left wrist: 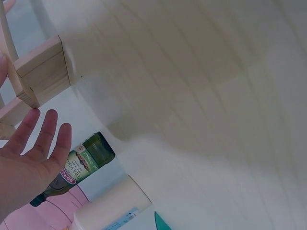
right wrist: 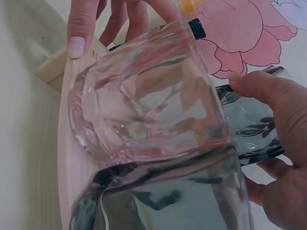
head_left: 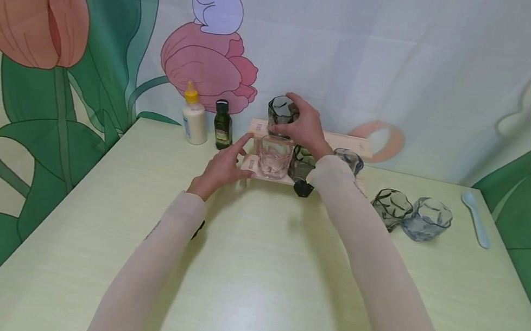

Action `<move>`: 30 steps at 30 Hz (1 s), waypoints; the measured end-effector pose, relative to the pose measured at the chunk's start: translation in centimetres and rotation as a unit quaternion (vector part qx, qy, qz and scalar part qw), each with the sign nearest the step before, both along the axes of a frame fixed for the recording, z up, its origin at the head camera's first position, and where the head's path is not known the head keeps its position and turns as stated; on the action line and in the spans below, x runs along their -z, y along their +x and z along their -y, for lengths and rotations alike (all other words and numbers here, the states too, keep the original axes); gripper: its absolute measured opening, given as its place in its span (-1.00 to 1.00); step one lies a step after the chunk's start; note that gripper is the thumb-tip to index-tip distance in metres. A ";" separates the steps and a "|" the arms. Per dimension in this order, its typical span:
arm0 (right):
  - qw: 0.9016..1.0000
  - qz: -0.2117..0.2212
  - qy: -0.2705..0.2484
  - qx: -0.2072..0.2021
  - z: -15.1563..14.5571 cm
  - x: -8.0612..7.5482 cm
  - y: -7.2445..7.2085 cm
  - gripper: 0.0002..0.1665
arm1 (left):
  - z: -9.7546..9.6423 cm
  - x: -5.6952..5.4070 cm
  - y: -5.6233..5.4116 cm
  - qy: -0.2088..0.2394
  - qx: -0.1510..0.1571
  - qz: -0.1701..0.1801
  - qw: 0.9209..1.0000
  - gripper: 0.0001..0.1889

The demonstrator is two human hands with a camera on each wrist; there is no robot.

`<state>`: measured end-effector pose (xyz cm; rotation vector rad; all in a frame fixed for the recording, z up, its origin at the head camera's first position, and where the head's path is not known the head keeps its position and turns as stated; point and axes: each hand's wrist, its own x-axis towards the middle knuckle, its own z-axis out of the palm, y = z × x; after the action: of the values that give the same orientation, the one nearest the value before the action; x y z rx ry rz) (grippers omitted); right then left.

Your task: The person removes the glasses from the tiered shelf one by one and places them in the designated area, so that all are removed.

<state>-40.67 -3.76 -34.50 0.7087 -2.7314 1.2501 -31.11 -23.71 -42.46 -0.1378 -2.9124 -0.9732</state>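
My right hand grips a smoky grey glass at the upper step of a small two-step wooden rack. In the right wrist view, thumb and fingers hold that glass from opposite sides. With fingers spread and fairly straight, my left hand touches the rack's left end; its thumb presses the lower step. The left wrist view shows its fingertips against the wooden end. On the lower step stand a pink glass, a dark glass and, partly behind my right sleeve, a bluish glass.
Left of the rack stand a green bottle with a dark cap and a cream bottle with a yellow nozzle. On the table's right are a dark glass, a blue glass and a light-blue spoon. A printed curtain hangs behind.
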 end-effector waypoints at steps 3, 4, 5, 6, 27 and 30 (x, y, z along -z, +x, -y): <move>1.000 -0.004 -0.006 0.002 -0.1 -0.1 -0.1 0.05 | 0.1 0.0 0.0 -0.001 -0.001 -0.002 1.000 0.04; 1.000 -0.005 -0.010 0.003 -0.2 -0.1 -0.2 0.05 | 0.2 0.0 0.0 -0.002 -0.001 -0.004 1.000 0.04; 1.000 -0.006 -0.012 0.003 -0.3 -0.3 -0.2 0.05 | 0.2 0.0 0.0 -0.003 -0.002 -0.004 1.000 0.04; 1.000 -0.007 -0.016 0.001 -0.4 -0.4 -0.1 0.05 | 0.3 0.0 0.0 -0.003 -0.002 -0.005 1.000 0.04; 0.999 -0.029 -0.030 0.024 -7.4 -2.7 1.5 0.08 | 0.2 0.1 -0.1 -0.003 0.003 -0.010 1.000 0.04; 0.999 -0.033 -0.031 0.030 -8.6 -3.0 1.9 0.07 | 0.1 0.1 -0.1 -0.004 0.006 -0.012 1.000 0.04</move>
<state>-38.72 4.81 -31.53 0.6444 -2.6290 1.2693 -31.19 -23.81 -42.58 -0.1650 -2.8971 -0.9562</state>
